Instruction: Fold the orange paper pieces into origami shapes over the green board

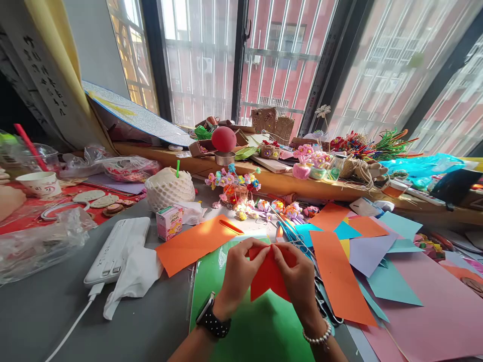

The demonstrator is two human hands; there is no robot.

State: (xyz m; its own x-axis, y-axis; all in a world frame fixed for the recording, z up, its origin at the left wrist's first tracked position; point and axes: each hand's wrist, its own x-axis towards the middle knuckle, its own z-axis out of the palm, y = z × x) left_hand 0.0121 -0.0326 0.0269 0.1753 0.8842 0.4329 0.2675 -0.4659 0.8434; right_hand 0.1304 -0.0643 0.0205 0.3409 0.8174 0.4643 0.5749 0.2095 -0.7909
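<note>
A folded piece of red-orange paper (267, 276) is held up between both hands over a green sheet (249, 334). My left hand (241, 266), with a watch on its wrist, pinches the paper's top edge between thumb and index finger. Close beside it, my right hand (296, 269), with a beaded bracelet, pinches the same edge, thumbs nearly touching. The paper's lower edge hangs in points. An orange sheet (199, 244) lies to the left of the hands, and an orange strip (339, 276) lies to the right. Black-handled scissors (327, 301) lie partly hidden by that strip.
At left are a white power bank (118, 249) with a cable, a crumpled tissue (136, 276), a small pink box (169, 222) and a wrapped coconut (169, 190). Coloured paper (426, 306) spreads on the right. Behind stand small craft flowers (236, 187) and a crowded windowsill (279, 173).
</note>
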